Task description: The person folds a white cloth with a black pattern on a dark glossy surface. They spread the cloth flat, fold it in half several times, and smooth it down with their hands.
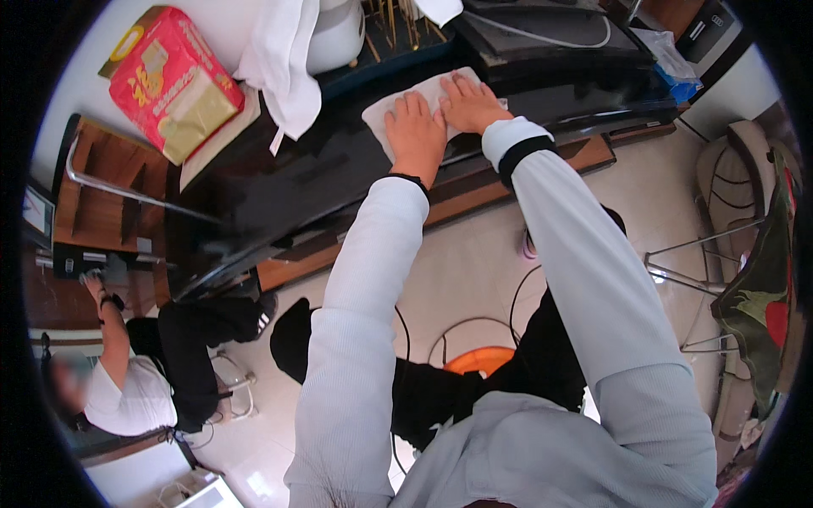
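A white cloth [376, 117] lies spread on the glossy black top of a low cabinet [279, 184]. My left hand [416, 133] presses flat on the cloth, fingers pointing away from me. Beside it, my right hand [471, 105] also rests palm down on the cloth, its fingers a little apart. The two hands nearly touch at the thumbs. Much of the cloth is hidden beneath them.
A red and gold package [184, 89] and a hanging white cloth [289, 76] stand at the left back. Behind my hands is a dark tray [413, 57] with gold sticks. Another person [133, 381] sits at left. An orange object [481, 360] is below me.
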